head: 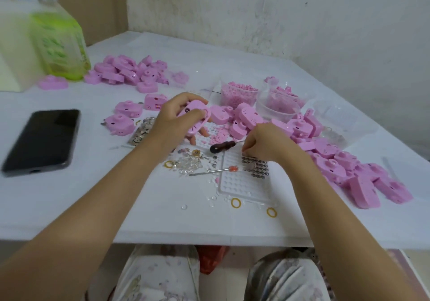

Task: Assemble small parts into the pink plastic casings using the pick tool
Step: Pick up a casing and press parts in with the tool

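Note:
My left hand [179, 117] grips a pink plastic casing [196, 117], holding it tilted above the table. My right hand [267, 141] reaches down to the far edge of the white dimpled tray [242, 184]. Its curled fingertips pinch at one of the small round metal parts [256, 168] set in the tray's rows. The pick tool [223, 146], with a dark handle and a thin metal shaft, lies loose on the table between my two hands. Neither hand touches it.
Pink casings lie in heaps at the right [349, 161] and far left [130, 72]. Clear tubs [279, 107] hold small pink parts. A red-handled screwdriver [232, 168], clear beads, yellow rings [235, 202], a strip of metal pieces [142, 131], a phone [44, 140] and a green bottle [60, 45] are also on the table.

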